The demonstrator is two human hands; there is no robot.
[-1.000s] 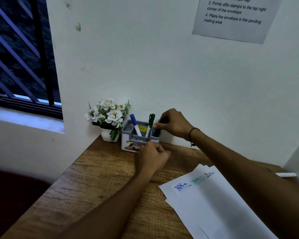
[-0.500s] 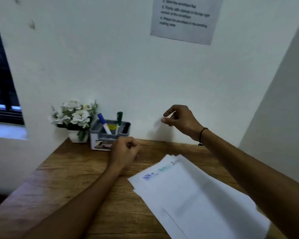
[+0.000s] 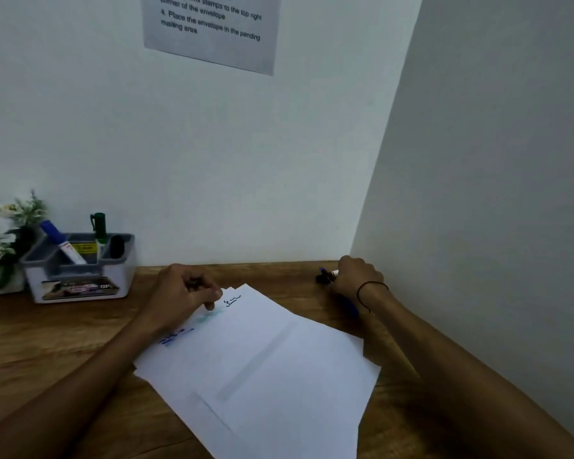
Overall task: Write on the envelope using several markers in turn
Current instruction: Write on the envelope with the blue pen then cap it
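Note:
A white envelope (image 3: 279,359) lies on top of a few white sheets on the wooden desk (image 3: 47,342), with blue, teal and black scribbles along its upper left edge. My left hand (image 3: 183,293) rests curled on that edge, fingertips touching the paper near the teal mark. My right hand (image 3: 355,276) is in the desk's far right corner, closed over a blue-bodied marker (image 3: 349,305) whose dark tip pokes out to the left of my fingers. A grey holder (image 3: 80,276) at the back left holds a blue marker (image 3: 60,241), a green marker (image 3: 99,226) and a black marker (image 3: 116,246).
A small pot of white flowers (image 3: 0,233) stands left of the holder. The back wall carries a printed notice (image 3: 212,28). A side wall (image 3: 494,193) closes the desk on the right, right beside my right hand.
My right hand left the holder, swung right and came down on the marker in the corner. My left hand slid from the holder onto the envelope. The view turned right.

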